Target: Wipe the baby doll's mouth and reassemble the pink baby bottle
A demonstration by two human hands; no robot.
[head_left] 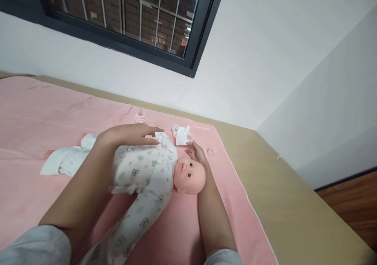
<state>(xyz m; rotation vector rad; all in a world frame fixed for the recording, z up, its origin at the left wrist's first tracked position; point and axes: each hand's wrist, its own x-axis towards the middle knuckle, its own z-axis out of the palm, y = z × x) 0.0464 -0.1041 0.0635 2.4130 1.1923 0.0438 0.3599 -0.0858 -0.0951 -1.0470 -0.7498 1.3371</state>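
A baby doll [189, 176] lies on its back on the pink mat [173, 225], its bald head toward the right. It wears a white suit with a green bear print. My left hand [141, 134] is held over the doll's chest, fingers stretched out and apart, gripping nothing. Beyond the doll's head, my right hand [196, 152] has loosely bent fingers, with fingertips at the edge of a white cloth [183, 135]; whether they touch it is unclear. Clear plastic shows at the cloth's ends. My right forearm passes right beside the doll's head.
A bottle nipple with a pink ring [140, 116] stands near the mat's far edge. A small clear cap [211, 152] lies right of my right hand. The mat covers part of a wooden surface [265, 186] against a white wall, below a barred window [141, 17].
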